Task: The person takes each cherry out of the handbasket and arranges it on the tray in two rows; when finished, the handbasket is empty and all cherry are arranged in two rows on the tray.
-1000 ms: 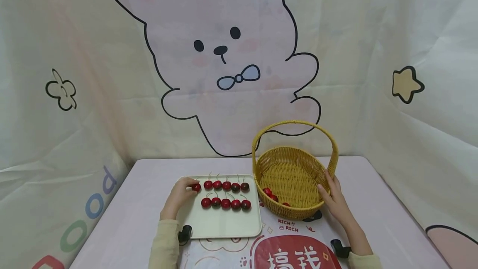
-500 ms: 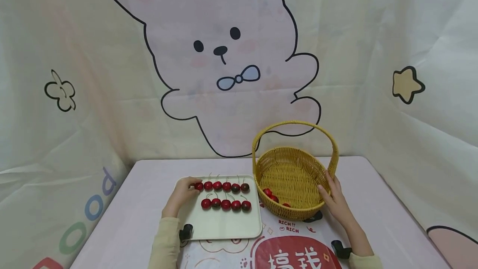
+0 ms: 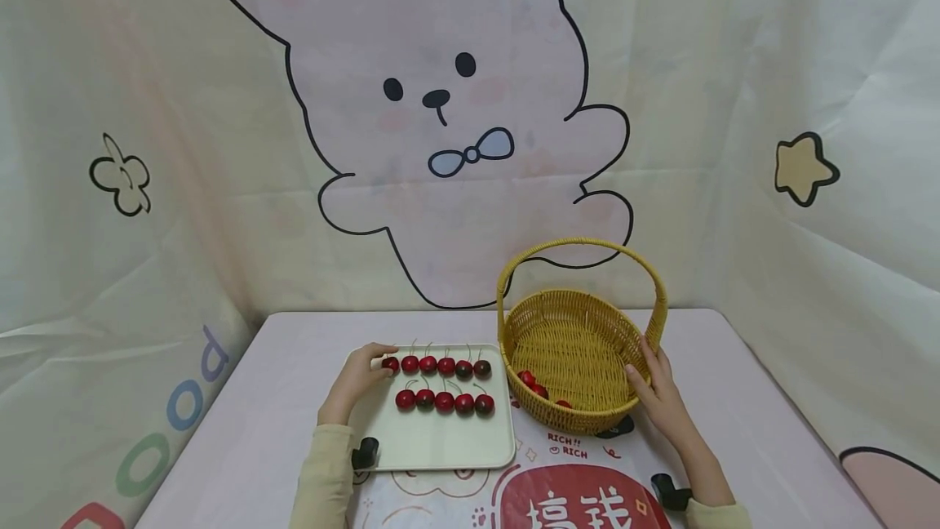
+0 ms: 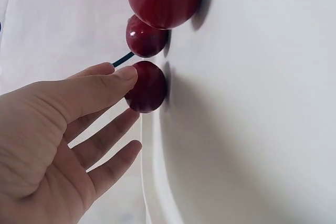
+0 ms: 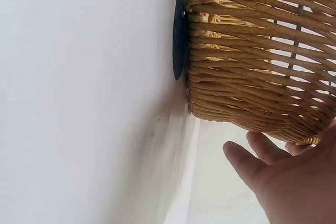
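Note:
With thumb and forefinger, my left hand (image 3: 357, 382) pinches a dark red cherry (image 4: 147, 87) at the left end of the back row, on a cream tray (image 3: 433, 451). Its other fingers spread loosely beside the tray's rim in the left wrist view. Several stemmed cherries (image 3: 445, 366) continue that row to the right, and a second row of cherries (image 3: 444, 402) lies in front of it. My right hand (image 3: 661, 394) holds the right side of a yellow wicker basket (image 3: 576, 349), thumb inside the rim, fingers outside near the handle's foot. A few red cherries (image 3: 527, 379) lie inside the basket.
The basket's tall handle (image 3: 580, 242) arches over it, and its left side stands right beside the tray. A pale table cover (image 3: 294, 357) carries a red printed patch (image 3: 580, 488) in front. Printed cloth walls (image 3: 698, 211) enclose the back and sides.
My left hand has shifted the end cherry slightly to the right, closer to its neighbour, and the forefinger has lifted a little. The right hand and basket stay in place.

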A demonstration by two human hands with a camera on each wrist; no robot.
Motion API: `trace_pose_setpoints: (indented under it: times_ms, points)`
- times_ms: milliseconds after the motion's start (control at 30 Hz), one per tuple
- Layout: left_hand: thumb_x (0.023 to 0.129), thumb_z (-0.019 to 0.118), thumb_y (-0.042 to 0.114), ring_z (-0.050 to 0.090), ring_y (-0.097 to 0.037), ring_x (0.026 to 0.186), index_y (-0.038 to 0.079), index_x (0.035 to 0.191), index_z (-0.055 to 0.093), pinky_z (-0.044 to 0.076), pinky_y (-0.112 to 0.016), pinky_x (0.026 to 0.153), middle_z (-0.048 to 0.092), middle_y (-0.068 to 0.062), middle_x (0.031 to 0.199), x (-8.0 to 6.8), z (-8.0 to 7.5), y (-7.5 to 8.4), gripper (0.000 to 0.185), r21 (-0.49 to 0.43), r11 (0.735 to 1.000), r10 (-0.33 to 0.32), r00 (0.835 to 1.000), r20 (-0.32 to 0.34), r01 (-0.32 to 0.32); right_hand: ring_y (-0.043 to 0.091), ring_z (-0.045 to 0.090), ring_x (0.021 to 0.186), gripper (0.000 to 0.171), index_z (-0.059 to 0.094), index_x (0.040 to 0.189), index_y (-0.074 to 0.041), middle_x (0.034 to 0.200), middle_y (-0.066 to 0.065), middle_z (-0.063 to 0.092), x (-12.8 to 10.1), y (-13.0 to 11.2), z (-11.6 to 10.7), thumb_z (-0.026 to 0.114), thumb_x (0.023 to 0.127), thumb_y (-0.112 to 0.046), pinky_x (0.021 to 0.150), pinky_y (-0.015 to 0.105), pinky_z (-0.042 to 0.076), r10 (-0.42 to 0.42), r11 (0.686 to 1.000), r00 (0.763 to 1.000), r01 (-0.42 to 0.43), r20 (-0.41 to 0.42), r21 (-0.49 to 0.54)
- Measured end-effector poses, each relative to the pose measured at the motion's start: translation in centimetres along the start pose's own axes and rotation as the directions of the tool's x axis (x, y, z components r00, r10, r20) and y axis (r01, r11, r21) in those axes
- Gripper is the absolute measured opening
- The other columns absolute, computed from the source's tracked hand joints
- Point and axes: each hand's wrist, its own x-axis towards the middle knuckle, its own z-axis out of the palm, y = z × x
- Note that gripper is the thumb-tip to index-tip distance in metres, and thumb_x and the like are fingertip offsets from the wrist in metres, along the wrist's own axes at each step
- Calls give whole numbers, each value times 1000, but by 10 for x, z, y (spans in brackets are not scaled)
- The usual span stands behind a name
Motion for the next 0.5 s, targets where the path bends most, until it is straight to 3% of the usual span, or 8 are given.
trace_pose_setpoints:
  times_ms: [267, 500]
  points:
    - [76, 71, -1, 53, -36, 113, 1, 108, 66, 39, -49, 99, 63, -17, 112, 3, -3, 9, 32, 29, 1000, -13, 1000, 17, 13, 55, 23, 127, 64, 7, 149, -7, 149, 29, 3, 0, -1, 0, 44, 98, -21, 93, 70, 27, 4, 1000, 1000, -4, -1, -13]
    - [76, 70, -2, 53, -37, 112, 0, 109, 66, 39, -49, 98, 63, -19, 112, 2, -5, 15, 32, 49, 998, -39, 999, 25, 38, 58, 24, 125, 62, 10, 146, 4, 146, 35, 5, -6, -28, -6, 44, 97, -12, 91, 71, 28, -4, 1000, 1000, 4, 3, 13]
